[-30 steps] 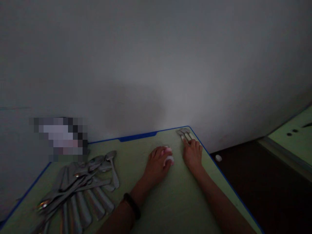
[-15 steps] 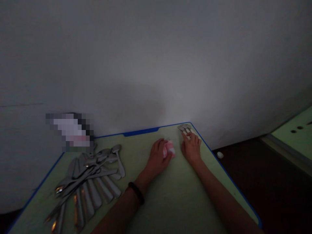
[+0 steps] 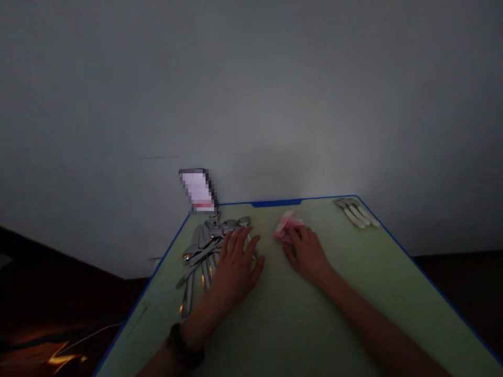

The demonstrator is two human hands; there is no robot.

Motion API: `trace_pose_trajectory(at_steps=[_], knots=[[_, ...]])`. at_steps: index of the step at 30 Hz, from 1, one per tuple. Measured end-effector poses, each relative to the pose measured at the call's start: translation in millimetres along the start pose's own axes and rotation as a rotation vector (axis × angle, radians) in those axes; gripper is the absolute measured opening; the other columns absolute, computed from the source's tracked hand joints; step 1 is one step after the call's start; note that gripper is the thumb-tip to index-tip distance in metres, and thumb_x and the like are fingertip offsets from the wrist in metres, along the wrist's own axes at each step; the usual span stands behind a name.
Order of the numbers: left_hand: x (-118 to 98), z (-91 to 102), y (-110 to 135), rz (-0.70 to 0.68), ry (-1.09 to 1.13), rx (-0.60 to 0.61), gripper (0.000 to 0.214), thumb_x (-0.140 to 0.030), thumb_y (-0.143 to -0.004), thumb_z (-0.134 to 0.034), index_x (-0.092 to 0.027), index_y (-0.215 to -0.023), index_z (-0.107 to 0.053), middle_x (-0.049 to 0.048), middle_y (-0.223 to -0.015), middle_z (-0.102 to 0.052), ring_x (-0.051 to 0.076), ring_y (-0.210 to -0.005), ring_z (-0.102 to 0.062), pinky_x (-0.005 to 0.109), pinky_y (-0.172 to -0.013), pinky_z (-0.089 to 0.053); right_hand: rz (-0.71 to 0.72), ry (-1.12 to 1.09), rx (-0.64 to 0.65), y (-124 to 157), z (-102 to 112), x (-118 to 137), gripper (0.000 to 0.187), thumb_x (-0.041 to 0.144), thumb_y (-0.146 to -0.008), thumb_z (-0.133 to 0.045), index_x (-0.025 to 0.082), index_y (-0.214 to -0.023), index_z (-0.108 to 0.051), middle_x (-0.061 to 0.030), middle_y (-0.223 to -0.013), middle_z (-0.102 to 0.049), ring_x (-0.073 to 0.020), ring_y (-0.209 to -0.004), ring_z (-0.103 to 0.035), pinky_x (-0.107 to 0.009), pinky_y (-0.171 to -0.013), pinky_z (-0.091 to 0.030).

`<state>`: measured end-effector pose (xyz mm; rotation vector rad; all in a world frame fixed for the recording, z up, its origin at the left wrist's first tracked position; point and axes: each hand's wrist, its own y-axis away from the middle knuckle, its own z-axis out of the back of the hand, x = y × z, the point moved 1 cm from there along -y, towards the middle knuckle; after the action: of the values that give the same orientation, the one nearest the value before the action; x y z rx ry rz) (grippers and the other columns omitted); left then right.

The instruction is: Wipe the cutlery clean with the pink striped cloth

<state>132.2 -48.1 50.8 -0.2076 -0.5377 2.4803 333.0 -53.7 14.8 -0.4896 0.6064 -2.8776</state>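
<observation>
Cutlery (image 3: 206, 246): silvery, glinting, lay heaped left on the table (image 3: 271, 319). My left hand (image 3: 238, 256): fingers were spread over its right side. Cloth (image 3: 286, 224): pink, crumpled, lay mid-table. My right hand (image 3: 310, 257): fingers touched cloth; whether pinching, I couldn't tell.

Table (image 3: 271, 324) before you, wall (image 3: 275, 99) behind it. Cutlery pile (image 3: 204, 253) left, your left hand (image 3: 238, 262) over its right side; phone (image 3: 198, 191) behind. Cloth (image 3: 284, 225) mid-table, your right hand (image 3: 310, 255) on it. Three utensils (image 3: 358, 213) far-right corner.
</observation>
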Motion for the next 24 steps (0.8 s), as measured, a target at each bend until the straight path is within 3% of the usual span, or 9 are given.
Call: trace_pose_trajectory(at_steps=[3,5,7,10,16,24], knots=[[28,-0.8,9,0.179,-0.133,0.058,0.053,-0.044,-0.086,-0.042,-0.015,-0.131,-0.041,0.0153,-0.141,-0.034,0.032,-0.132,-0.023,0.054,-0.108,-0.012,-0.010,0.015,-0.012,-2,-4,1,0.037,0.035,-0.086,-0.042,0.017,-0.118,-0.047,-0.0143,-0.113,-0.050,-0.0272,-0.103,-0.045,-0.043,-0.087,-0.038],[48,-3.5,15,0.300,-0.161,0.149,0.057,-0.047,-0.086,-0.042,-0.011,-0.130,-0.042,0.0186,-0.138,-0.037,0.035,-0.129,-0.029,0.054,-0.105,-0.019,-0.004,0.018,-0.013,-2,-6,-1,0.037,0.035,-0.086,-0.043,0.017,-0.118,-0.047,-0.0139,-0.113,-0.051,-0.0268,-0.102,-0.046,-0.042,-0.085,-0.038],[64,-5.8,19,0.329,-0.145,0.198,0.053,-0.045,-0.085,-0.045,-0.012,-0.126,-0.047,0.0180,-0.132,-0.045,0.036,-0.118,-0.042,0.053,-0.096,-0.032,0.003,0.018,-0.012,-1,-7,-2,0.037,0.035,-0.085,-0.043,0.018,-0.117,-0.047,-0.0135,-0.114,-0.051,-0.0265,-0.101,-0.047,-0.042,-0.084,-0.039],[81,-7.7,21,0.333,-0.101,0.224,0.040,-0.035,-0.086,-0.046,-0.017,-0.122,-0.051,0.0137,-0.128,-0.049,0.034,-0.112,-0.046,0.050,-0.090,-0.038,0.022,0.022,-0.012,-1,-8,-2,0.037,0.034,-0.085,-0.044,0.017,-0.118,-0.046,-0.0138,-0.114,-0.051,-0.0266,-0.102,-0.047,-0.042,-0.084,-0.039],[94,-5.8,17,0.245,-0.011,0.237,0.025,-0.021,-0.088,-0.041,-0.021,-0.101,-0.062,0.0064,-0.109,-0.060,0.020,-0.100,-0.054,0.033,-0.088,-0.042,0.114,-0.007,0.026,4,-8,6,0.035,0.032,-0.084,-0.045,0.017,-0.116,-0.048,-0.0139,-0.112,-0.052,-0.0267,-0.103,-0.048,-0.043,-0.084,-0.041],[88,-3.6,17,0.230,0.022,0.198,0.023,-0.024,-0.087,-0.042,-0.019,-0.099,-0.062,0.0080,-0.102,-0.061,0.024,-0.098,-0.053,0.037,-0.089,-0.041,0.148,-0.059,0.013,7,-7,10,0.031,0.032,-0.084,-0.046,0.018,-0.112,-0.050,-0.0135,-0.108,-0.054,-0.0259,-0.101,-0.051,-0.044,-0.083,-0.043]])
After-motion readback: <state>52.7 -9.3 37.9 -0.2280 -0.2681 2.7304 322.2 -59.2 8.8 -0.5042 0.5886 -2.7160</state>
